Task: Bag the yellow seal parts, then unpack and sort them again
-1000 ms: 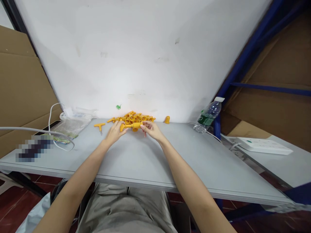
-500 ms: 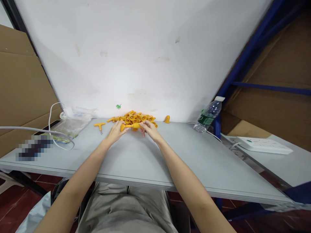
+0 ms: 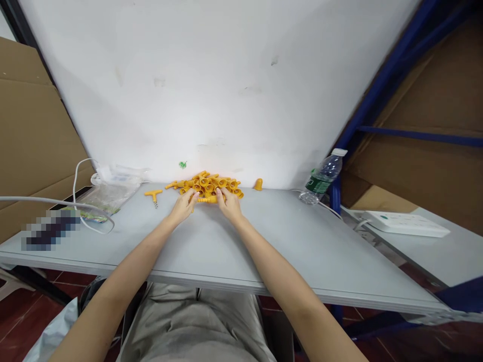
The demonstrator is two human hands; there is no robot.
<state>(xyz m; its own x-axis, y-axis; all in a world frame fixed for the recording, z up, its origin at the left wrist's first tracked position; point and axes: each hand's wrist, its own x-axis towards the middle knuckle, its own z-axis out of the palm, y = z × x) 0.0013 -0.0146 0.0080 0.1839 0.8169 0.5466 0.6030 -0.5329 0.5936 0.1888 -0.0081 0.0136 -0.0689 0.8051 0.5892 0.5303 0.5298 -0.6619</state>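
Left hand [image 3: 183,206] is pinching the left end of a yellow rod [image 3: 207,200], fingertips closed on it. Right hand [image 3: 228,203] is gripping the other end, fingers curled over it. The rod is lying level between the two hands, low over the table [image 3: 264,246], at the near edge of the pile [image 3: 210,182]; can't tell if it is touching the top.

The pile of yellow parts is sitting just behind the hands, against the wall [image 3: 226,75]. One T-piece [image 3: 154,193] with a metal tip is lying apart to the left. One cap [image 3: 258,184] is standing alone to the right of the pile.

Progress, judging from the layout: only the T-piece is looking set aside as finished, one rod is being handled, and most of the pile is waiting untouched.

Further out: a clear bag [image 3: 113,190] and a white cable [image 3: 80,173] are lying on the left. A bottle [image 3: 323,177] is leaning at the right rear corner. A power strip [image 3: 405,224] is resting on the next table.
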